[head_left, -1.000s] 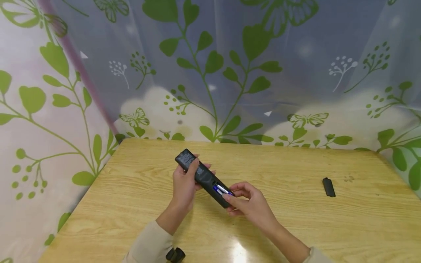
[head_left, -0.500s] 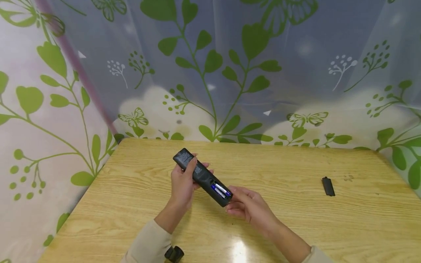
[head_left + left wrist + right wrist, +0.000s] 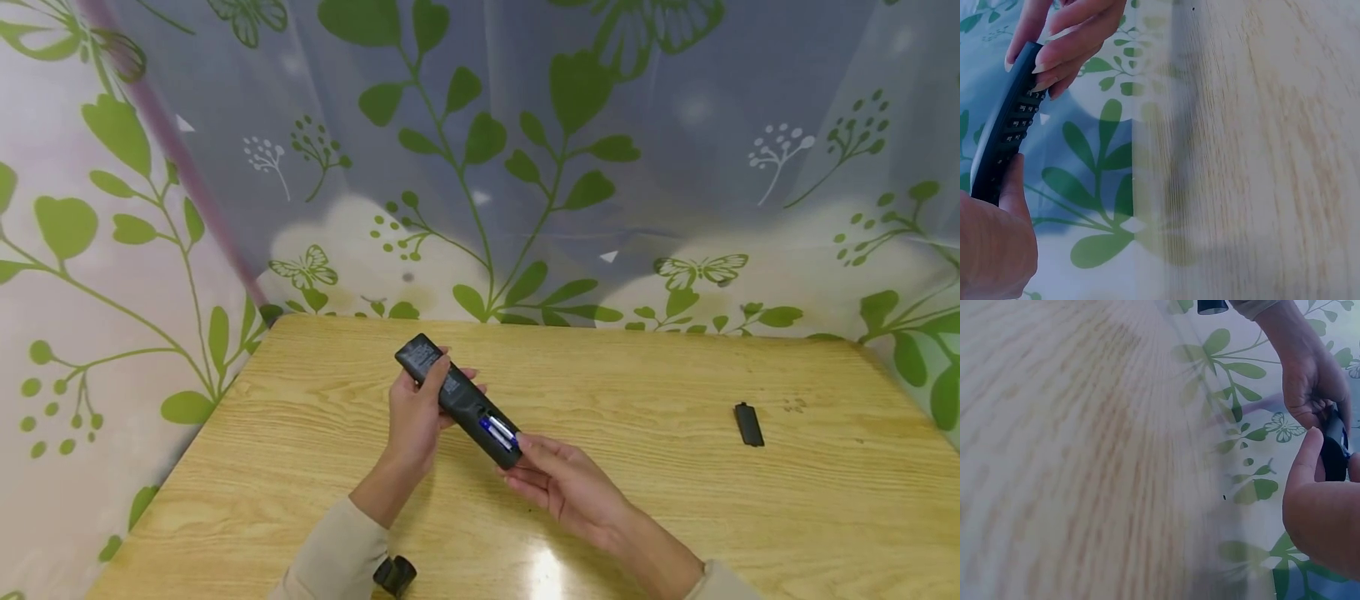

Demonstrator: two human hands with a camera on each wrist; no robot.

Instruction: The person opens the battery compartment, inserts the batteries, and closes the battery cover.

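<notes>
A black remote control [image 3: 463, 402] is held aslant above the table, its back facing up in the head view. Two blue-and-silver batteries [image 3: 498, 432] lie side by side in its uncovered compartment. My left hand [image 3: 412, 421] grips the far half, thumb across the back. At the near end, my right hand [image 3: 573, 487] has its thumb by the batteries' lower ends and its fingers beneath the remote. The left wrist view shows the keys [image 3: 1019, 122] on the remote's underside. In the right wrist view, the remote [image 3: 1334, 453] is partly hidden by the hands.
A small black battery cover [image 3: 748, 425] lies on the wooden table [image 3: 637, 392] to the right. Patterned cloth [image 3: 540, 208] hangs behind the table and at its left. A black device [image 3: 394, 575] is at the left sleeve.
My right thumb has lifted from the batteries, then come back down near their lower ends, while the right fingers have slid further under the remote. The left hand's grip stays the same.
</notes>
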